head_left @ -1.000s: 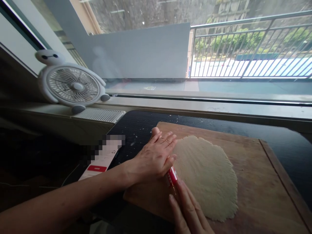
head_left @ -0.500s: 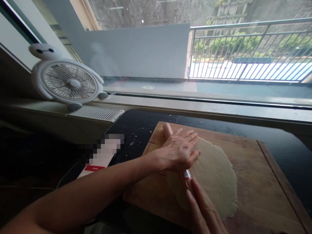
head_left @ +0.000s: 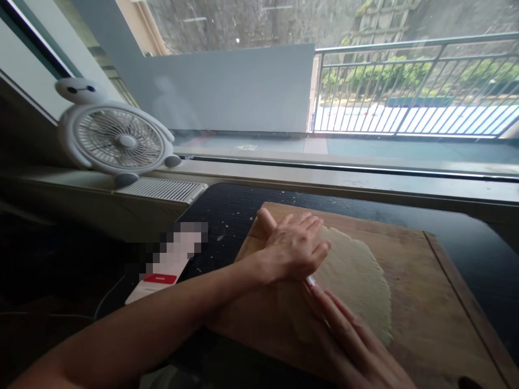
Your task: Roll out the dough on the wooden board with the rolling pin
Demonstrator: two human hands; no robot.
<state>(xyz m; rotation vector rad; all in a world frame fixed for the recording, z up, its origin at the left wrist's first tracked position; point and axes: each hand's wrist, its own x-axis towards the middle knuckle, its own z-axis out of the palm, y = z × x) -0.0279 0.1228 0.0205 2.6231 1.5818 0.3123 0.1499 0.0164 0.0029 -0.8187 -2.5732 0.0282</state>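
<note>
A wooden rolling pin [head_left: 266, 220] lies slantwise over a flat sheet of pale dough [head_left: 354, 275] on a wooden cutting board [head_left: 421, 302]. My left hand [head_left: 295, 246] rests palm down across the pin, fingers stretched out towards the dough, hiding the pin's middle. Lower down, my right hand [head_left: 352, 335] lies flat along the near part of the pin with its fingers straight and side by side. A shiny band on the pin shows between the two hands.
The board sits on a black table [head_left: 227, 216] flecked with bits of dough. At its left edge is a pale object with a red label [head_left: 160, 279], partly blurred out. A white fan [head_left: 125, 139] stands on the sill by the window.
The far end of the rolling pin has shifted left, and my left hand has moved slightly left with it. My right hand's fingertips are slightly higher, nearer the left hand.
</note>
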